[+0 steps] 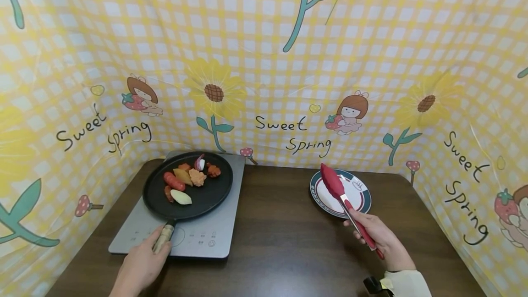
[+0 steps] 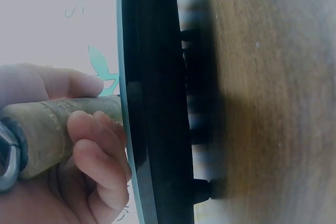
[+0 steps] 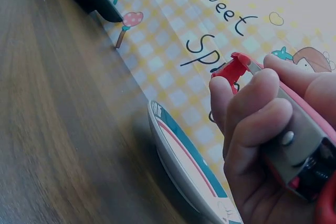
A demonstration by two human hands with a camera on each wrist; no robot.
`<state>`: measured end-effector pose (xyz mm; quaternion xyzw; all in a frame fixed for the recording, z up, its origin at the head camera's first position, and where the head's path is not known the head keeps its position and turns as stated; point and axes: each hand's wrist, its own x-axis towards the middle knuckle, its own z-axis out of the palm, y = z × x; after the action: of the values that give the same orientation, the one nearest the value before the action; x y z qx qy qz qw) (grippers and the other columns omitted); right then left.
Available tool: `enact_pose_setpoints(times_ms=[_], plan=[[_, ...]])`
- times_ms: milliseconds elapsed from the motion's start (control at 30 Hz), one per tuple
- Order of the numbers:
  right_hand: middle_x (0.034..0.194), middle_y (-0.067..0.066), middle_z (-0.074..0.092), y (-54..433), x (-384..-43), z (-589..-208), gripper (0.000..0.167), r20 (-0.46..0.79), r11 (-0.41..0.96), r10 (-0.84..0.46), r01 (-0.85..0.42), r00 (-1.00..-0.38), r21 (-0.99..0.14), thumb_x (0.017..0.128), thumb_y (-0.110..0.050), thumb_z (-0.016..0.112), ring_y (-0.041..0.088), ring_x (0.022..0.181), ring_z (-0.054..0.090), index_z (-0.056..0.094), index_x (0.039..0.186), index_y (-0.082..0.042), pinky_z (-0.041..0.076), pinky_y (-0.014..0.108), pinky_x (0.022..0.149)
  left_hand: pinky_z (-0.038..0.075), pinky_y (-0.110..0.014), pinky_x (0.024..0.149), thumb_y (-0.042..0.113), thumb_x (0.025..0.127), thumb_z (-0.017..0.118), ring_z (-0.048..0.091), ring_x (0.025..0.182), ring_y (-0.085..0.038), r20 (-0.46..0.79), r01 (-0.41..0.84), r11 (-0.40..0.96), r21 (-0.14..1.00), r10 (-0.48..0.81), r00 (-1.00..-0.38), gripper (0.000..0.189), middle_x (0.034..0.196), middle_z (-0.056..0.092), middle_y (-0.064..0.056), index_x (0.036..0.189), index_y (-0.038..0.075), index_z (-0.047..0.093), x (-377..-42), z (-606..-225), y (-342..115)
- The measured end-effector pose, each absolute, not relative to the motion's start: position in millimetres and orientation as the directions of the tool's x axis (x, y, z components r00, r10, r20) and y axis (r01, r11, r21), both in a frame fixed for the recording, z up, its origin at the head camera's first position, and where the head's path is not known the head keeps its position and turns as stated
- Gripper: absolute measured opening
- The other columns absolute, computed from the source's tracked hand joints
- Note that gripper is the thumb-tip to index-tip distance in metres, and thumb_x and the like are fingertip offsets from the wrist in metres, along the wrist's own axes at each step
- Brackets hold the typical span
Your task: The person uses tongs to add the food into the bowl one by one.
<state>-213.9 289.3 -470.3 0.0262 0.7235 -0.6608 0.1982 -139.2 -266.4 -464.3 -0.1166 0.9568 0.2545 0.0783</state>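
Note:
My left hand (image 1: 142, 260) grips the wooden handle (image 1: 163, 238) of a black frying pan (image 1: 208, 207); the left wrist view shows curled fingers around that handle (image 2: 39, 135). In the pan lie a red sausage (image 1: 174, 181), a pale oval slice (image 1: 181, 197), a piece of onion (image 1: 200, 163) and several brown and orange food pieces. My right hand (image 1: 381, 235) holds red-tipped tongs (image 1: 348, 207), their head above the near-left part of a plate (image 1: 363, 203) with a blue rim. The tongs' tips look closed together. No food shows between them.
The pan sits on a silver induction cooktop (image 1: 228, 214) at the left of a dark wooden table (image 1: 280, 223). A yellow checked cloth (image 1: 264, 81) with flowers and lettering rises behind and along both sides.

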Motion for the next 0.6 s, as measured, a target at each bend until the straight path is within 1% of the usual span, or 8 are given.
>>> enact_pose_setpoints(times_ms=[200,400,600], plan=[[0.059,0.002,0.056,284.7,-213.9,-470.2,0.043,-0.311,0.155,-0.228,0.281,-0.923,-0.947,0.097,-0.039,0.051,0.007,0.046,0.05,0.069,0.096,0.0,0.044,0.02,0.046,0.043,-0.054,0.076,0.046,0.095,0.045,0.052,0.104,-0.05,-0.198,-0.246,0.847,0.471,-0.171,-0.965,0.07,0.128,0.044,-0.038,0.143,-0.004,0.033,-139.0,-464.3,-267.2],[0.06,0.003,0.057,281.2,-216.1,-469.5,0.047,-0.31,0.188,-0.216,0.273,-0.926,-0.944,0.096,-0.04,0.052,0.008,0.047,0.051,0.068,0.101,0.004,0.044,0.02,0.047,0.043,-0.052,0.074,0.045,0.094,0.045,0.055,0.1,-0.045,-0.198,-0.242,0.85,0.469,-0.166,-0.966,0.07,0.128,0.045,-0.038,0.143,-0.004,0.032,-138.3,-464.9,-267.6],[0.061,0.005,0.058,273.1,-219.3,-467.8,0.047,-0.311,0.202,-0.214,0.269,-0.926,-0.942,0.095,-0.041,0.053,0.009,0.047,0.051,0.068,0.1,0.003,0.044,0.021,0.046,0.043,-0.053,0.076,0.046,0.094,0.045,0.053,0.104,-0.049,-0.2,-0.251,0.848,0.467,-0.175,-0.964,0.07,0.129,0.044,-0.038,0.143,-0.004,0.033,-139.3,-464.3,-266.5]])
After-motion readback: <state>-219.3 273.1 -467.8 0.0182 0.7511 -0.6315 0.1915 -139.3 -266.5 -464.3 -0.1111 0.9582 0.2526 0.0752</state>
